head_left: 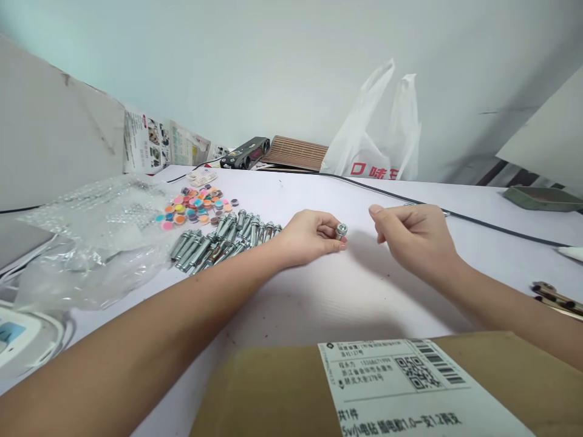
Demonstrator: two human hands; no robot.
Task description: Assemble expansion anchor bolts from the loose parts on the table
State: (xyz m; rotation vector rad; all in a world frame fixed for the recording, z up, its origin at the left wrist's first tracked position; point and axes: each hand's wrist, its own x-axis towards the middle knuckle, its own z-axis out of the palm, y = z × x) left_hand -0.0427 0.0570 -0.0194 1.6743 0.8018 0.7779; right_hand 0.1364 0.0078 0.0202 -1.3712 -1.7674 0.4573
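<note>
My left hand [312, 238] is closed, with an expansion bolt [341, 230] upright between thumb and fingers; its round metal end faces up. Right of it, a short gap away, my right hand [413, 233] hovers with curled fingers and the thumb pressed toward them. What it holds, if anything, is hidden. A bit of shiny metal [447, 213] shows behind that hand; whether it is held or lies on the table, I cannot tell. Several more expansion bolts [200, 250] lie piled left of my left hand. Behind them sits a heap of small coloured discs [195, 206].
A cardboard box [268, 388] with a shipping label fills the near edge. Clear plastic bags [95, 237] lie at left. At the back stand a black device [246, 153], a bamboo mat [296, 153] and a white plastic bag [373, 139]. A black cable [483, 223] crosses the table.
</note>
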